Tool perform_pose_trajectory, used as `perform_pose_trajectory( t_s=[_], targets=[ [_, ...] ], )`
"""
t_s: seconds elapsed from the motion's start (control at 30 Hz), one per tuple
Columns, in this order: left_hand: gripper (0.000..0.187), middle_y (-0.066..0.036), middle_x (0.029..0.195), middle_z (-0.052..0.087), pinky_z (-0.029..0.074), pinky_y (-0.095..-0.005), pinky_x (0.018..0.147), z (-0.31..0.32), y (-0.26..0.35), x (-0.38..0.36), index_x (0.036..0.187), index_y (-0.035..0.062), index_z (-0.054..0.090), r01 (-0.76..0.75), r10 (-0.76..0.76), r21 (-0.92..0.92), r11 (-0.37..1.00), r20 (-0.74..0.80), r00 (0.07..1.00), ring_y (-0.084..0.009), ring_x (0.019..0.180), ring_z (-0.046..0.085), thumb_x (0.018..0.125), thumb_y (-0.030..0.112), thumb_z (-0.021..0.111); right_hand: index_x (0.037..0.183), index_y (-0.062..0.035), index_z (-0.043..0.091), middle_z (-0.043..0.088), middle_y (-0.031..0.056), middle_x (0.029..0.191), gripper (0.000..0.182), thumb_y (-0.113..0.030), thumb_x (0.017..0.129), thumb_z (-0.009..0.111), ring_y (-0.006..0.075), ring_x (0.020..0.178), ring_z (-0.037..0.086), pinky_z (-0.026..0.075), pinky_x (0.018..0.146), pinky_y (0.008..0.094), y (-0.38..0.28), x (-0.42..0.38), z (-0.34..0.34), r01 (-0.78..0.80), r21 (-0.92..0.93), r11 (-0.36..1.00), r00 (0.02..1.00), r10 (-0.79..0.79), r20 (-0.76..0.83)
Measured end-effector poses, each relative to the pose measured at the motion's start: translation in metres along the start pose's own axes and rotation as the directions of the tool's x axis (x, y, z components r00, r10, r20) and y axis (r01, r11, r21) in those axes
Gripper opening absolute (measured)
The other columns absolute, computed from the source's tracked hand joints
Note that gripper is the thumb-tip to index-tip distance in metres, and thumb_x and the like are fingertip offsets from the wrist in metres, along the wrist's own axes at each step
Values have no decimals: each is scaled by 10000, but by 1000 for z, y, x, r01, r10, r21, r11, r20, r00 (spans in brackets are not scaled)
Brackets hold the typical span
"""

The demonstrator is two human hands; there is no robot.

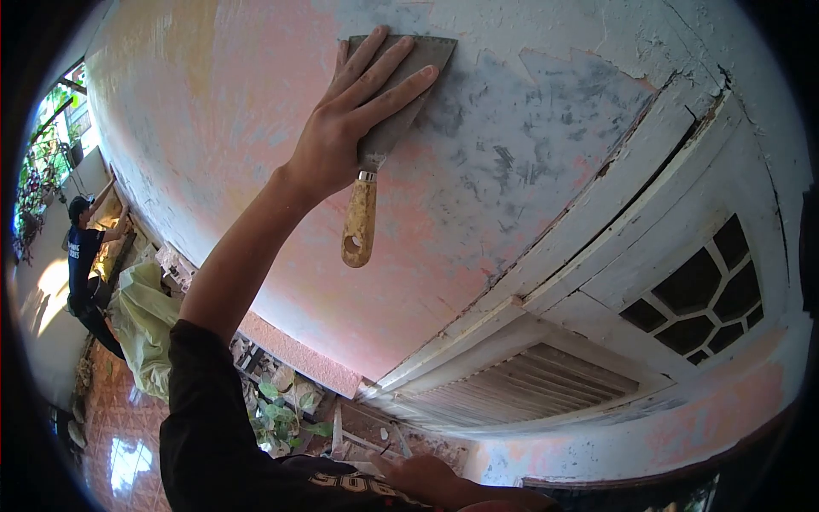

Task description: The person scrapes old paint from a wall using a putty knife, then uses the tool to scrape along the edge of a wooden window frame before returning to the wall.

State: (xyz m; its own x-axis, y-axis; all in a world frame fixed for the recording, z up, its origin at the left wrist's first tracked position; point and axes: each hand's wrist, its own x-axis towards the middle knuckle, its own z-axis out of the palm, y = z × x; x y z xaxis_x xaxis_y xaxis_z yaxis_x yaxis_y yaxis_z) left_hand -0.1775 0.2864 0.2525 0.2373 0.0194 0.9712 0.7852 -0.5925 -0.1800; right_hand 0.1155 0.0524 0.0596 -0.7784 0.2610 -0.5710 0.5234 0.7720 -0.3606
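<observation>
My left hand (pixel 354 115) reaches up to the wall, its fingers laid along the blade of a wide putty knife (pixel 408 81). The blade lies against the wall, and its wooden handle (pixel 359 220) hangs free below the palm. My left thumb is hidden. Low in the view, close to my body, my right hand (pixel 418 475) is curled, with something pale at its fingers that I cannot make out. Around the blade the wall (pixel 512 162) shows patchy pink and white paint with grey smears.
To the right are a cracked white wooden frame (pixel 589 196), a louvred panel (pixel 520 384) and a patterned vent (pixel 704 294). Leafy plants (pixel 281 414) and rubble lie below. At far left another person (pixel 85 256) reaches to the wall near a pale green sheet (pixel 143 320).
</observation>
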Motion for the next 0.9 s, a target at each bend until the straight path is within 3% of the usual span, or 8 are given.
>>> perform_pose_trajectory(
  t_s=[0.57,0.9],
  targets=[
    [728,-67,1506,418,208,-590,1177,4,4,1,1387,277,537,20,-20,-10,1000,-20,1000,-384,1411,319,723,62,743,1503,-85,207,665,198,821,675,-121,906,519,357,693,688,557,595,470,16,7,34,-33,-52,998,999,33,-1],
    [694,-90,1456,478,243,-554,1179,-18,17,9,1378,262,546,102,-102,-4,995,64,993,-378,1391,355,750,15,707,1505,-95,208,648,180,783,681,-92,895,511,357,695,686,555,591,464,15,6,31,0,-67,998,1000,0,10]
  ],
)
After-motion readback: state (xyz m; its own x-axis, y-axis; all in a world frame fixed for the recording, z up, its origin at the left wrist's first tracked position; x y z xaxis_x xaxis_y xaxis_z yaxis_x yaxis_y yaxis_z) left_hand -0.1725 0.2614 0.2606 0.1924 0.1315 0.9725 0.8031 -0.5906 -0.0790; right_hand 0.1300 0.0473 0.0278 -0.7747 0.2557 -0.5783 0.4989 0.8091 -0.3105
